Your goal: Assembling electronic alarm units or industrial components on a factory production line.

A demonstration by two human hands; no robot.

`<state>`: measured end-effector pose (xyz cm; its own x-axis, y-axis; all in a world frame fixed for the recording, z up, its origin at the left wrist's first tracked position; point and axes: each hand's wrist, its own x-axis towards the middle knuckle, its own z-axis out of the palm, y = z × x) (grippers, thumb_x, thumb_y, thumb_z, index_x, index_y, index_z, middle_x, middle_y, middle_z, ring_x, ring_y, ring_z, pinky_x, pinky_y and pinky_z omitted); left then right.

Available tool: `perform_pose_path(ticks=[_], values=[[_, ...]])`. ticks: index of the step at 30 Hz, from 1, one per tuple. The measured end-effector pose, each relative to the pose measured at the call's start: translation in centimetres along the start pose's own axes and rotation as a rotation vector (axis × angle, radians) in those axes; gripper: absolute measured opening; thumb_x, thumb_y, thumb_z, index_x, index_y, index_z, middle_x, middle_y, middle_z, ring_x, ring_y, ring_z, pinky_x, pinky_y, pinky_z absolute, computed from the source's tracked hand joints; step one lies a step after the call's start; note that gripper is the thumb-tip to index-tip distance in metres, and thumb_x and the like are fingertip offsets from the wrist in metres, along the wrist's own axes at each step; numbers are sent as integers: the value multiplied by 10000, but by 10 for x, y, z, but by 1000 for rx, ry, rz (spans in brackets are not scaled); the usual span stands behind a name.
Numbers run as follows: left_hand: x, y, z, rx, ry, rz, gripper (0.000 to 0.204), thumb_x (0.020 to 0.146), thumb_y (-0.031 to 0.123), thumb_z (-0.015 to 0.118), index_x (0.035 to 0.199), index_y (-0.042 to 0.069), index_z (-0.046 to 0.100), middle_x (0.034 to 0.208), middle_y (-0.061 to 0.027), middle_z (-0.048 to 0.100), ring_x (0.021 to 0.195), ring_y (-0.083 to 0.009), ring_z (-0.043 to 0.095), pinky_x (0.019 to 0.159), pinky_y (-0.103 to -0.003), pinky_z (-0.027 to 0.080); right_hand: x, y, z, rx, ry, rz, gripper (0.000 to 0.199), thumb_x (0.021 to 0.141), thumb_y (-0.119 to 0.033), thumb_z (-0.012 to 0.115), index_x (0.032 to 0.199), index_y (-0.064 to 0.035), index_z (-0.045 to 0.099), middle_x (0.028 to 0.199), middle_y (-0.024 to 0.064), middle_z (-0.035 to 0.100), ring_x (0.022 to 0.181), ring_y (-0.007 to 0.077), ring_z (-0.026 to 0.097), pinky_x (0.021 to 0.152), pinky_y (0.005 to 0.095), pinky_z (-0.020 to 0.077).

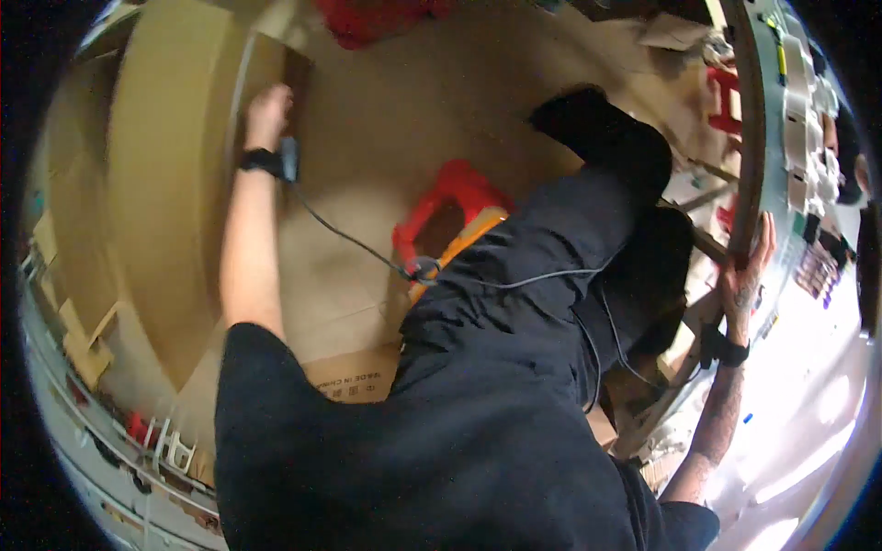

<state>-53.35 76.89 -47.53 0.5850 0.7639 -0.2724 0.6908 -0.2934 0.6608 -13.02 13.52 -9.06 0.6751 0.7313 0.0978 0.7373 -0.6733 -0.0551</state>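
A person in black leans over flattened cardboard on the floor, left hand (267,112) grasping the edge of a tall cardboard box (175,184) at far left, right hand (751,266) clasped on a worktop's rim (755,138) for balance, best kept firm.

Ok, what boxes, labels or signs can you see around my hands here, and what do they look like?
Large cardboard box: upper left, tall brown wall, left hand on its edge.
Flattened cardboard sheet: bottom centre, tan, small dark print at its lower edge.
Small packages: far right on the table rim, pale blocks in a row, beyond the right hand.
No screens visible.
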Motion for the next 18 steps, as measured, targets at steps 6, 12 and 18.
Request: perform_pose_path(ticks=[6, 12, 18], values=[[-220, 36, 77, -401, -212, -598, 282, 896, 293, 625, 939, 29, 716, 852, -85, 688, 801, -217, 614, 758, -413, 508, 7, 50, -7, 144, 12, -391, 735, 904, -216, 730, 1498, 0, 353, 1558, 165, 353, 1390, 324, 408, 1143, 449, 357], [-417, -2, 85, -480, 260, -1128, 474, 815, 361, 692, 1133, 10, 689, 1141, -202, 701, 1137, -315, 639, 974, -391, 493, -12, 60, -17, -187, 210, -330, 503, 973, -125, 586, 1434, 22, 447, 1409, 255, 505, 1304, 382, 501, 1128, 476, 390], [-646, -19, 48, 69, 1069, -1609, 721, 746, 395, 742, 1314, 40, 475, 1419, -241, 405, 1305, -416, 383, 1052, -551, 359, 25, 23, -20, -172, 173, -495, 587, 863, -360, 772, 1262, 0, 534, 1180, 216, 544, 1057, 357, 564, 920, 489, 503]])
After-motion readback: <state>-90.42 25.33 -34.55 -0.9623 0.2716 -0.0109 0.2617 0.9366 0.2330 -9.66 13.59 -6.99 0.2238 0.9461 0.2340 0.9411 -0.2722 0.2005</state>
